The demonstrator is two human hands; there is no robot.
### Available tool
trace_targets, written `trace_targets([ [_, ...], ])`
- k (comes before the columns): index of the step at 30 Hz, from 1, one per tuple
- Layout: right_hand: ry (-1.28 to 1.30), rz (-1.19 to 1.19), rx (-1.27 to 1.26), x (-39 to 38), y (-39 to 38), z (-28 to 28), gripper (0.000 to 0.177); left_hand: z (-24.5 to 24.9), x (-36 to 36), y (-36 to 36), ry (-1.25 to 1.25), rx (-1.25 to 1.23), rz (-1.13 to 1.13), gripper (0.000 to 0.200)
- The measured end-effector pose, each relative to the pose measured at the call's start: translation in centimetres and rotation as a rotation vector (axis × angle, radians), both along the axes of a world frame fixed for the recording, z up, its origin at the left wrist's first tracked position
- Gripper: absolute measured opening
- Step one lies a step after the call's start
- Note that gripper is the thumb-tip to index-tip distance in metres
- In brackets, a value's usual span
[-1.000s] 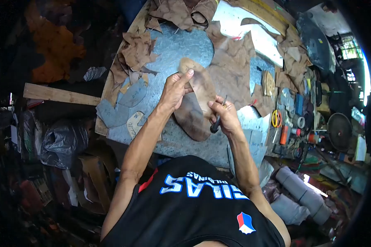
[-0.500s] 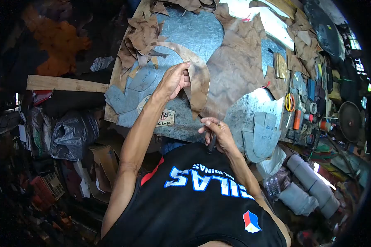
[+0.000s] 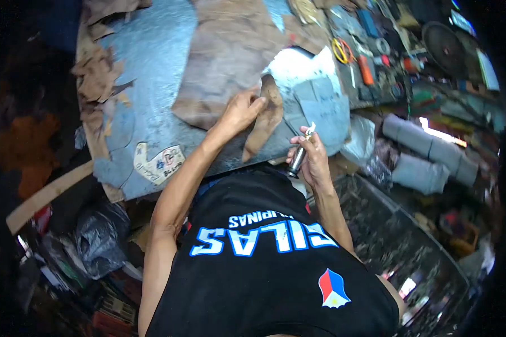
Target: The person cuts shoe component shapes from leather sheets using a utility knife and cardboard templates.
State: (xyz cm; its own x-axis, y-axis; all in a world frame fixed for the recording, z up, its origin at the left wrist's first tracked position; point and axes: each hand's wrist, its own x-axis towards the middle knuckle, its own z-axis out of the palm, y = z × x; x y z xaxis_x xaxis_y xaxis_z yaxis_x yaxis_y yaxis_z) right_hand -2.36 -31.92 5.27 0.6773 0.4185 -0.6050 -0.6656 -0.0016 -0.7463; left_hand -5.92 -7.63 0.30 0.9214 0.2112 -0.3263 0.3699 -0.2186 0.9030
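Observation:
My left hand (image 3: 243,111) pinches a curved strip of brown leather (image 3: 270,115) near its inner edge. The strip hangs over the front part of the metal-topped table, its lower tip pointing toward my body. In my right hand (image 3: 314,156) is a short dark-handled tool (image 3: 299,160) with a shiny metal band and a pale tip; its exact kind is hard to tell. A large brown leather sheet (image 3: 219,62) lies flat on the table beyond my left hand. Grey flat patterns (image 3: 320,104) lie just beyond my right hand.
Leather scraps (image 3: 98,78) line the table's left edge. A marked pale pattern (image 3: 158,163) lies near the front left corner. Yellow-handled scissors (image 3: 342,50) and an orange cylinder (image 3: 366,70) sit at the right. Grey rolls (image 3: 427,143) stand beyond the table's right side.
The view has swung to the right and closer. The leather strip has moved rightward and turned in my left hand. My right hand has drawn away from its tip, tool now tip up.

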Motion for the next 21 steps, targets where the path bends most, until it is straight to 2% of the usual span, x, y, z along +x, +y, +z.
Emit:
trace_targets([
  [1, 0.012, 0.003, -0.013, -0.4, -0.9, 0.4, 0.048, -0.4, -0.3, -1.6, -0.277, 0.290, 0.140, 0.040],
  [2, 0.018, -0.020, -0.021, -0.8, -1.9, 0.4, 0.048, -0.9, -0.6, -2.5, -0.274, 0.278, 0.118, 0.040],
  [4, 0.026, 0.018, -0.064, -1.6, -3.1, 0.1, 0.050, -2.1, -1.4, -3.3, -0.424, 0.618, 0.050, 0.047],
  [8, -0.017, -0.018, -0.177, -3.2, -3.0, -0.5, 0.050, -3.7, -1.8, -3.8, -0.453, 0.727, -0.250, 0.044],
  [10, -0.003, -0.013, -0.182, -3.6, -3.1, -1.3, 0.051, -4.2, -1.3, -3.5, -0.348, 0.731, -0.330, 0.051],
  [12, 0.007, 0.040, -0.215, -3.7, -3.1, -1.5, 0.051, -3.9, -0.7, -3.0, -0.280, 0.771, -0.344, 0.069],
  [13, 0.012, 0.105, -0.274, -3.7, -3.4, -1.6, 0.050, -4.1, -0.3, -2.8, -0.240, 0.817, -0.390, 0.089],
  [14, 0.023, 0.106, -0.275, -3.5, -3.8, -2.1, 0.050, -4.2, -0.2, -2.7, -0.230, 0.813, -0.395, 0.089],
  [16, -0.840, 0.480, -0.613, -2.8, -4.2, -3.4, 0.046, -4.3, 0.0, -2.5, -0.204, 0.796, -0.408, 0.096],
  [18, -0.806, 0.528, -0.662, -1.6, -1.8, -1.3, 0.043, -4.6, 0.0, -2.4, -0.190, 0.807, -0.424, 0.101],
  [20, -1.039, 0.560, -0.574, -0.3, -0.3, -2.2, 0.038, -4.9, 0.0, -2.3, -0.212, 0.801, -0.413, 0.101],
  [21, -1.061, 0.575, -0.586, 0.2, 0.5, -2.8, 0.036, -5.0, 0.0, -2.2, -0.210, 0.803, -0.409, 0.101],
])
